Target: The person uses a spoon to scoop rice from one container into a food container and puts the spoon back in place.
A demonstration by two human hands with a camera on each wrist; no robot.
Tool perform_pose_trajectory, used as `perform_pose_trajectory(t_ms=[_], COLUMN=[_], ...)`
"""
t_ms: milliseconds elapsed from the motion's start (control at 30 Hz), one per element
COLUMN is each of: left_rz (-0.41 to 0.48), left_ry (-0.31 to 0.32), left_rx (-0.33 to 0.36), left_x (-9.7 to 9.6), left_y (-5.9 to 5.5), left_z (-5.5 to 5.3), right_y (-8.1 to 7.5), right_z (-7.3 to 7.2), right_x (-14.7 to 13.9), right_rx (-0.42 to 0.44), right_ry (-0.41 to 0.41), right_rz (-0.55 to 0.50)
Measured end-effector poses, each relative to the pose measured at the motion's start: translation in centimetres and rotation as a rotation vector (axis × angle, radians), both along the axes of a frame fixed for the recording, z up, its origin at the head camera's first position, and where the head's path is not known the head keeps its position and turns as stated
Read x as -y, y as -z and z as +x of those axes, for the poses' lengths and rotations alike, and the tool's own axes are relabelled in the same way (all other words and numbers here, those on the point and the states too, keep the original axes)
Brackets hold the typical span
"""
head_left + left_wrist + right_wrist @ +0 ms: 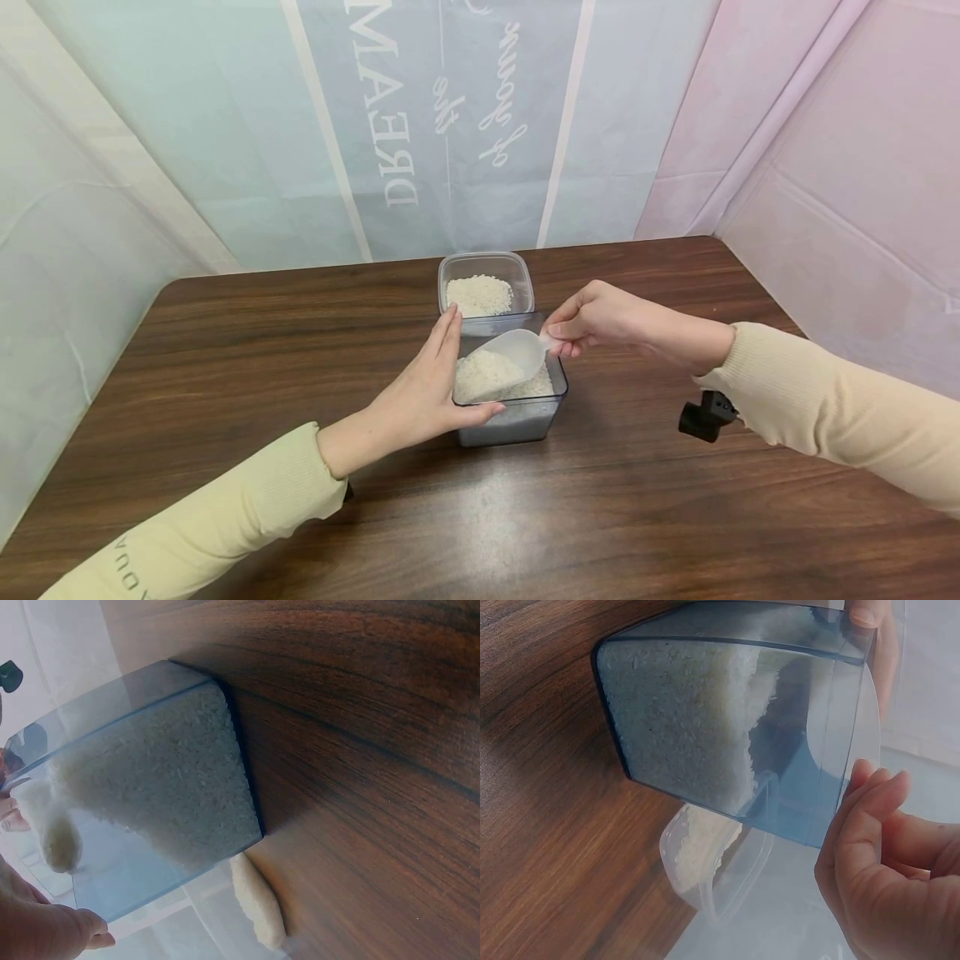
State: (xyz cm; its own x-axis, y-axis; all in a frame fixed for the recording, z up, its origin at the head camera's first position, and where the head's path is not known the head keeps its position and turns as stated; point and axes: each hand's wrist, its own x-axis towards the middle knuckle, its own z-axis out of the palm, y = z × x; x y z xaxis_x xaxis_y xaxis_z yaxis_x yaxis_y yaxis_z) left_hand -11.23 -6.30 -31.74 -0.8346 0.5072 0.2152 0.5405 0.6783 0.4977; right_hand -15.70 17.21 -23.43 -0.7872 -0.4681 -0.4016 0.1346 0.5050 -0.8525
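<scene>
Because the loaded scoop [525, 348] lies across the mouth of the tinted box [510, 427], my first worry is spillage. The right hand [600, 321] has its grip closed on the end of the handle, thumb against fingers, well out from the bowl. With the weight so far forward, I judge that a small roll of the wrist could tip the rice [486, 371] over the open front lip. While the bowl is over the box, any loss would probably fall back inside; past the rim, grains could scatter on the surface [300, 358].

The left hand [427, 387] is spread wide, fingers straight along the left side and thumb laid on the near rim, steadying the box rather than wrapping round it. If that hold slackened while the scoop caught an edge, I think the box could slide or tilt. The left thumb and fingers also sit near the scoop's front, so a hurried swing might knock them.

Just behind the box stands the clear tub [523, 282], with some rice in it. From here I cannot tell whether the two touch; if they do, a shove backward could push the tub.
</scene>
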Motion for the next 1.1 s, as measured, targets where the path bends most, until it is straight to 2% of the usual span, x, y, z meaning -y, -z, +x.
perform_pose_trajectory(t_ms=[300, 1100], left_rz=[-0.004, -0.004], left_ry=[-0.005, 0.006], left_rx=[0.015, -0.014], left_x=[0.0, 0.0], left_y=[0.0, 0.0], left_z=[-0.1, -0.1], right_y=[-0.3, -1.3], right_z=[0.0, 0.0], right_x=[-0.4, -2.1], right_rx=[0.021, 0.058], right_ry=[0.009, 0.079], right_rz=[-0.024, -0.061])
